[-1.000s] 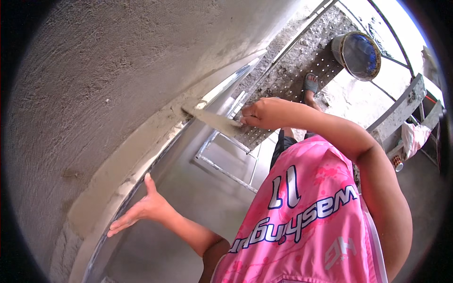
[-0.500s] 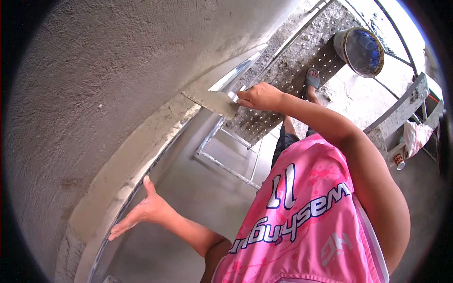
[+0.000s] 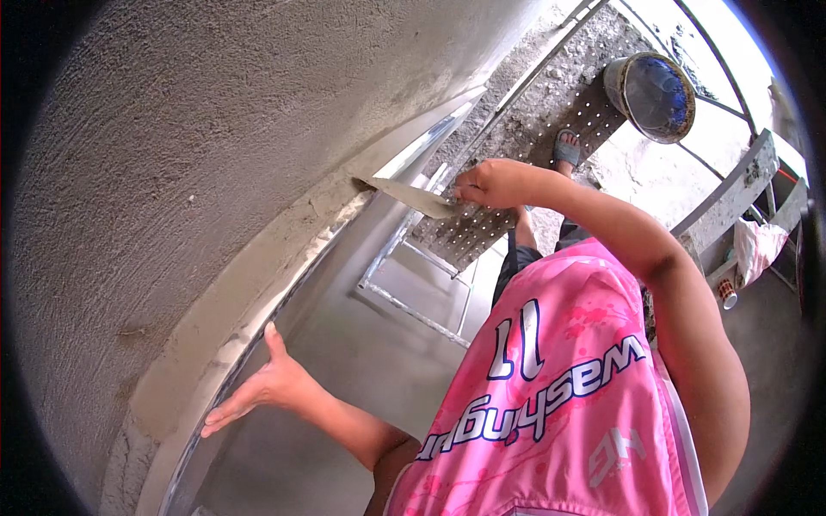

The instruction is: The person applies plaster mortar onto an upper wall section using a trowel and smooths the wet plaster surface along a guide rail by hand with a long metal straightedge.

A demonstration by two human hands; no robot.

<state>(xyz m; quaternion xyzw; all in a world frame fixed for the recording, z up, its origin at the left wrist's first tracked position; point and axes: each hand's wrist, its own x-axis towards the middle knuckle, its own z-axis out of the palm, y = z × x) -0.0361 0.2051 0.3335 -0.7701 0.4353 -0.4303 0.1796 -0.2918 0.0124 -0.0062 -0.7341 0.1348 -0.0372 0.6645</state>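
My right hand (image 3: 492,183) grips a trowel, its handle hidden in the closed fingers. The thin blade (image 3: 413,198) points left and is seen nearly edge-on; its tip meets a smooth band of wet mortar (image 3: 228,297) along the wall's lower edge. Lower left, my left hand (image 3: 268,381) is open, with thumb and fingers spread apart. Its fingertips and thumb rest at the outer edge of a long narrow strip (image 3: 185,447) that borders the mortar band. I cannot tell how hard they press.
A rough grey wall (image 3: 189,155) fills the left. Below me are a perforated metal platform (image 3: 482,232) and a metal frame (image 3: 413,311). A mortar-stained bucket (image 3: 658,96) stands upper right. Farther right are a plank (image 3: 731,193), a white bag (image 3: 757,248) and a patterned cup (image 3: 728,294).
My right hand and the trowel have shifted slightly right and down, and the blade has turned from showing its face to nearly edge-on. My left hand has hardly moved.
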